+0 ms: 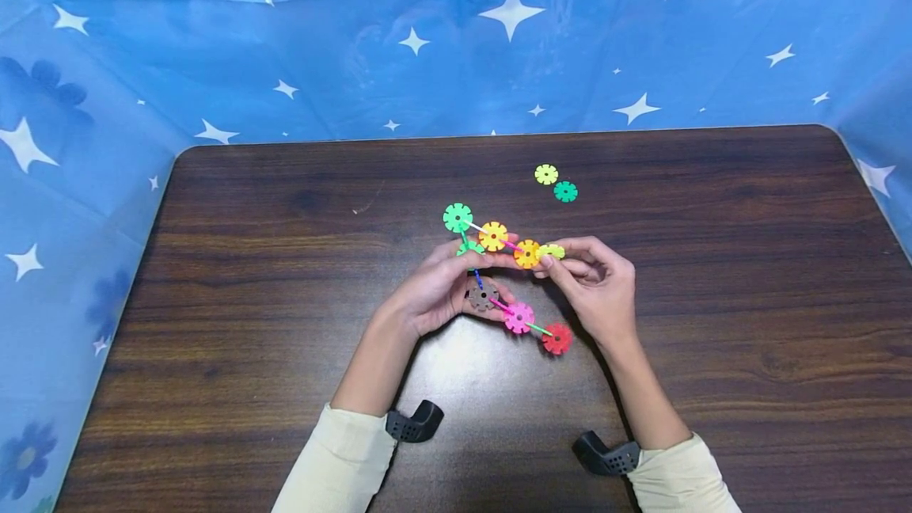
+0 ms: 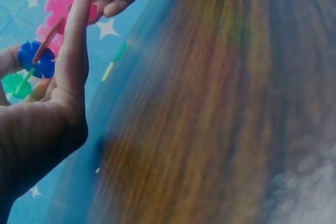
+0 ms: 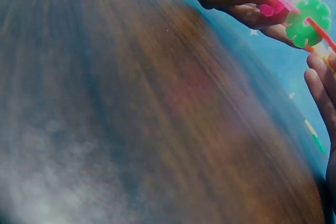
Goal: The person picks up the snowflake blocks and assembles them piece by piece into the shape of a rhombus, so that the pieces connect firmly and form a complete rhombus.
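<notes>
My left hand holds a bent chain of notched plastic discs joined by thin coloured links, thumb over it. The upper arm runs from a green disc through an orange-yellow disc to an orange disc. Below, the chain passes a grey-brown disc and a pink disc, ending at a red disc. At the upper arm's end, my right hand pinches a yellow-green disc against the orange one. The left wrist view shows a blue disc by the left fingers.
Two loose discs, one yellow and one green, lie on the dark wooden table beyond the hands. A blue star-patterned cloth hangs behind the table and at its sides. Each wrist wears a black camera mount.
</notes>
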The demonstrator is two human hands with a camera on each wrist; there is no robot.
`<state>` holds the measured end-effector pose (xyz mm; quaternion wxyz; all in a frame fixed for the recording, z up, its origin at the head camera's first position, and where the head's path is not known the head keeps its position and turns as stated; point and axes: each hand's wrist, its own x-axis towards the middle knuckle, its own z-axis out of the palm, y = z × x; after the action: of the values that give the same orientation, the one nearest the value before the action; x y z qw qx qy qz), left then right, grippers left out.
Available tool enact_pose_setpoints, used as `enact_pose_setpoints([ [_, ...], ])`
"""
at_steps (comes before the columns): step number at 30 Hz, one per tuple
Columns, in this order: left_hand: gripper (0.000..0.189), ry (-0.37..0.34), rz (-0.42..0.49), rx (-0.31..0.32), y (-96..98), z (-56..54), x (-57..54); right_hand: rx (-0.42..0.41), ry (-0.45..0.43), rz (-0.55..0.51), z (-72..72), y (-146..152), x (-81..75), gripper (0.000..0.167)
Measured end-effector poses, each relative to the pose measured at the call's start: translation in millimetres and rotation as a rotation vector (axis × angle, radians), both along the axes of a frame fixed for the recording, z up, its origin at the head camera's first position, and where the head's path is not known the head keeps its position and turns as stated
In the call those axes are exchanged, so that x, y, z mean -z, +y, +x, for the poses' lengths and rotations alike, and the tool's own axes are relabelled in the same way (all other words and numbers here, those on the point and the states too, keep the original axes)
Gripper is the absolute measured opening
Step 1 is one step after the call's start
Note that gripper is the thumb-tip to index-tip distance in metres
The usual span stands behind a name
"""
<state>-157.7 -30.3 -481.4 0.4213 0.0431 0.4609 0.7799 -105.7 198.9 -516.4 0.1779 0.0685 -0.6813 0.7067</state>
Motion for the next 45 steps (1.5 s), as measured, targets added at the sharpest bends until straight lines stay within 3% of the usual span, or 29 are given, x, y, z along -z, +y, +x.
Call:
enact_pose_setpoints([
  [5,0.041,-0.018,-0.005,-0.046,-0.8,-0.1,-0.9,-0.021,-0.012,-0.008,0.5,0.5,-0.8,0.013],
  [12,0.049,-0.016,0.059,-0.048,-3.5,-1.6,-0.5,-0.035,-0.001,-0.032,0.1,1.3,-1.2,0.008],
  [22,0.049,-0.021,0.099,-0.058,-1.6,-2.8,-1.0,-0.026,-0.032,0.086,2.4,0.7,-1.0,0.01],
  [30,0.047,-0.024,0.071,-0.074,0.7,-0.8,-0.7,0.03,0.017,0.188,4.0,-1.4,2.0,0.012],
  [38,0.044,-0.007,0.012,-0.087,2.6,0.7,-2.2,0.034,0.057,0.243,4.3,-1.7,2.3,0.02],
  [45,0.045,0.029,-0.042,-0.072,4.6,1.2,-4.4,-0.033,0.068,0.287,5.1,0.9,1.5,0.026],
])
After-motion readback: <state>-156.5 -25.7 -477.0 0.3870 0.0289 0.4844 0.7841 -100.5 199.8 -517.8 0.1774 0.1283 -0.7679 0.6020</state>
